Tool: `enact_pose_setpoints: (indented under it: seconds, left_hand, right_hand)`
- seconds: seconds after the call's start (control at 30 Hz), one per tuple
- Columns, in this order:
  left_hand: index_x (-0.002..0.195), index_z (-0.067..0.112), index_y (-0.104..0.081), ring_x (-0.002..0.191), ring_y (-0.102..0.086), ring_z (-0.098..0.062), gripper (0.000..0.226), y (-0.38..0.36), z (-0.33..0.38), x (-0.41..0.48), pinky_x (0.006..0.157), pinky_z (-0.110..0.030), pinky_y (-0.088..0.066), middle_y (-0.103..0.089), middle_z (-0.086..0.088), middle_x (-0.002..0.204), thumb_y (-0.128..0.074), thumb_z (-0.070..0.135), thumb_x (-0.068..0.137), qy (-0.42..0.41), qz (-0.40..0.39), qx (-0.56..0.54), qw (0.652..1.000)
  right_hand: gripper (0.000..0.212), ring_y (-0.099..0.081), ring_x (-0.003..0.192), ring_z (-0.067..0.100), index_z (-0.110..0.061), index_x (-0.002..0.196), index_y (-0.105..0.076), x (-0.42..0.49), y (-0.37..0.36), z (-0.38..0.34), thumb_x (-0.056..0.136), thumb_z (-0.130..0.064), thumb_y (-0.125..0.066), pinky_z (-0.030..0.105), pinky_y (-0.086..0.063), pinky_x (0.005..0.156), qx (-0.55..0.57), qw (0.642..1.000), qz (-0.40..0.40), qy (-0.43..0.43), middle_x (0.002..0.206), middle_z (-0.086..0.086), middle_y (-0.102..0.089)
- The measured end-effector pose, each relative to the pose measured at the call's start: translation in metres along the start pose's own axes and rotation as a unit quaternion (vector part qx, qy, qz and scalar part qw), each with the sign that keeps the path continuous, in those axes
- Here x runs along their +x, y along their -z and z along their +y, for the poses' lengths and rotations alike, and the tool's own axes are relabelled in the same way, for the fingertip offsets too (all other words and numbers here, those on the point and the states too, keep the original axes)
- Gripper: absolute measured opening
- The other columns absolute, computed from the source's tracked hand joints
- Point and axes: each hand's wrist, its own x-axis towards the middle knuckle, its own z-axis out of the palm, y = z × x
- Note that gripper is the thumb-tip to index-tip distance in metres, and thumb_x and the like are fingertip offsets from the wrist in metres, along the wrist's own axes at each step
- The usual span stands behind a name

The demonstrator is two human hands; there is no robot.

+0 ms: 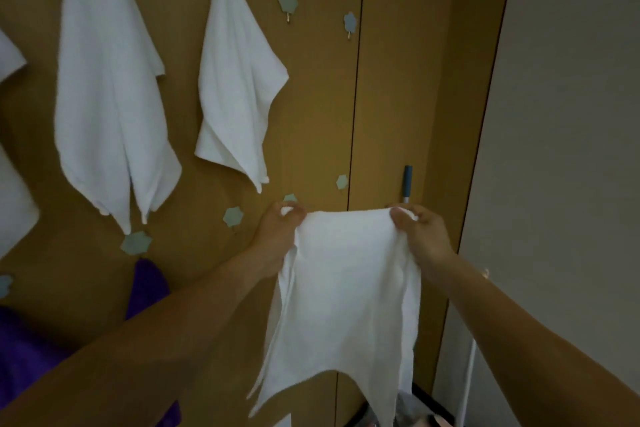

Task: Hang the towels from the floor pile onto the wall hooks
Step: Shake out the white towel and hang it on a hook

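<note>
I hold a white towel (346, 295) stretched out in front of the brown wooden wall. My left hand (277, 236) pinches its upper left corner and my right hand (422, 236) pinches the upper right corner. The cloth hangs down between my arms. Two white towels hang on the wall: a long one (110, 97) at the upper left and a smaller one (235, 87) beside it. Bare pale green hexagonal hooks (287, 0) (349, 21) sit at the upper middle, and others (341, 181) (232, 217) (135, 242) lie near my left hand.
A purple towel (149, 282) hangs at the lower left, with more white cloth (10, 59) at the left edge. A blue-tipped handle (407, 184) leans on the wall behind my right hand. A grey wall (571, 114) fills the right side. A white pole (467, 374) and dark bin (429, 406) stand below.
</note>
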Motion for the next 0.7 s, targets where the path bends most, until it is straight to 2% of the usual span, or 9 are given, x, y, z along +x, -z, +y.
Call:
enact_pose_setpoints:
  seconds: [0.1,0.13,0.2,0.27,0.4,0.47,0.5,0.57,0.7]
  left_hand:
    - [0.085,0.015,-0.065,0.092,-0.066,-0.018,0.039,-0.008,0.011,0.022,0.078,-0.029,-0.053,-0.069,-0.001,0.094,-0.078,0.049,0.072,-0.002,-0.102,0.039,0.994]
    - [0.081,0.012,-0.066,0.093,-0.068,-0.022,0.048,-0.011,0.017,0.028,0.084,-0.033,-0.055,-0.071,-0.005,0.093,-0.085,0.052,0.062,0.003,-0.131,0.078,0.988]
    - [0.072,0.018,-0.067,0.087,-0.071,-0.016,0.048,-0.018,0.027,0.044,0.08,-0.028,-0.057,-0.073,0.0,0.085,-0.091,0.052,0.049,0.004,-0.131,0.154,0.979]
    - [0.078,0.017,-0.07,0.086,-0.071,-0.014,0.045,-0.025,0.042,0.065,0.074,-0.025,-0.057,-0.075,0.002,0.085,-0.091,0.048,0.052,0.003,-0.096,0.173,0.98]
    - [0.099,0.011,-0.07,0.1,-0.068,-0.023,0.053,-0.039,0.065,0.101,0.091,-0.037,-0.053,-0.072,-0.003,0.103,-0.087,0.045,0.062,-0.042,-0.019,0.146,0.988]
    - [0.079,0.02,-0.069,0.092,-0.068,-0.019,0.029,-0.045,0.08,0.118,0.087,-0.034,-0.055,-0.071,0.002,0.093,-0.083,0.044,0.069,-0.083,0.004,0.158,0.984]
    - [0.066,0.024,-0.063,0.08,-0.066,-0.015,0.026,-0.048,0.089,0.126,0.075,-0.025,-0.055,-0.069,0.005,0.08,-0.079,0.043,0.074,-0.11,0.021,0.179,0.977]
    - [0.063,0.024,-0.056,0.065,-0.057,-0.009,0.031,-0.052,0.11,0.144,0.055,-0.016,-0.044,-0.06,0.008,0.068,-0.07,0.043,0.083,-0.165,0.1,0.235,0.953]
    - [0.074,0.022,-0.054,0.069,-0.053,-0.009,0.029,-0.059,0.156,0.183,0.056,-0.021,-0.034,-0.057,0.008,0.074,-0.06,0.044,0.09,-0.278,0.228,0.306,0.881]
  right_hand:
    - [0.028,-0.062,0.092,0.016,-0.02,0.108,-0.068,0.041,-0.009,0.0,0.091,-0.041,-0.061,0.031,-0.051,0.078,-0.017,0.999,-0.033,0.009,0.101,-0.003,-0.067]
    - [0.029,-0.064,0.085,0.013,-0.019,0.102,-0.069,0.054,-0.009,-0.002,0.086,-0.044,-0.067,0.029,-0.051,0.074,-0.011,0.998,-0.055,0.017,0.097,-0.002,-0.069]
    - [0.038,-0.068,0.074,0.011,-0.02,0.091,-0.072,0.081,-0.006,-0.009,0.069,-0.049,-0.08,0.023,-0.052,0.062,0.008,0.992,-0.122,0.038,0.084,-0.003,-0.073]
    - [0.042,-0.071,0.071,0.01,-0.023,0.086,-0.075,0.109,-0.002,-0.015,0.054,-0.047,-0.087,0.019,-0.052,0.056,0.014,0.98,-0.194,0.041,0.082,-0.004,-0.075]
    - [0.044,-0.07,0.064,0.012,-0.011,0.08,-0.072,0.167,-0.007,-0.028,0.051,-0.04,-0.089,0.021,-0.053,0.053,0.039,0.972,-0.224,0.064,0.076,0.002,-0.075]
    - [0.042,-0.071,0.066,0.015,-0.009,0.084,-0.071,0.194,-0.015,-0.041,0.057,-0.035,-0.089,0.024,-0.054,0.055,0.084,0.971,-0.213,0.076,0.078,0.004,-0.075]
    - [0.037,-0.071,0.064,0.013,-0.008,0.086,-0.071,0.206,-0.02,-0.049,0.062,-0.03,-0.088,0.022,-0.053,0.053,0.105,0.969,-0.207,0.081,0.077,0.003,-0.075]
    - [0.025,-0.069,0.059,0.01,-0.01,0.085,-0.07,0.23,-0.032,-0.068,0.069,-0.021,-0.085,0.019,-0.05,0.047,0.141,0.968,-0.187,0.093,0.073,0.0,-0.074]
    - [0.02,-0.065,0.056,0.003,-0.012,0.08,-0.066,0.272,-0.059,-0.115,0.073,-0.02,-0.083,0.018,-0.05,0.048,0.175,0.964,-0.12,0.161,0.065,-0.009,-0.071]
